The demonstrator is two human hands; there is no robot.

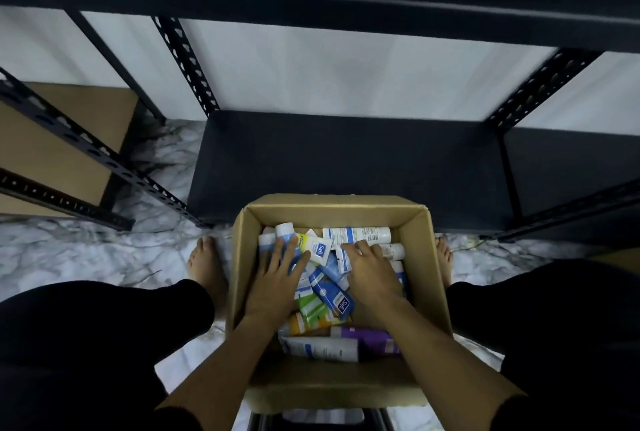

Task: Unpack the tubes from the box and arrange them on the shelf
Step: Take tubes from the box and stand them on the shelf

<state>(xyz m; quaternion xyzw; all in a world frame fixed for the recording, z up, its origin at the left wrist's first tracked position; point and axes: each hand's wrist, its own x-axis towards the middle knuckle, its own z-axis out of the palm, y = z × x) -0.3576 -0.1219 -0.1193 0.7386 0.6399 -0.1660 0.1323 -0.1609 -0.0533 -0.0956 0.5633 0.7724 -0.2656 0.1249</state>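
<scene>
Tubes [330, 295], assorted white, blue, green, orange and purple plastic: heaped in open brown cardboard box [420, 278]. Black metal shelf [346, 160] beyond far rim: bare; none placed. Left hand [277, 287] flat, fingers spread on pile; right hand [369, 269] curled over white tube [343, 259].

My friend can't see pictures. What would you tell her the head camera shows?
Two hands, left and right, reach into an open cardboard box piled with tubes. Ahead is a bare, dark shelf on a marble-patterned floor.
</scene>
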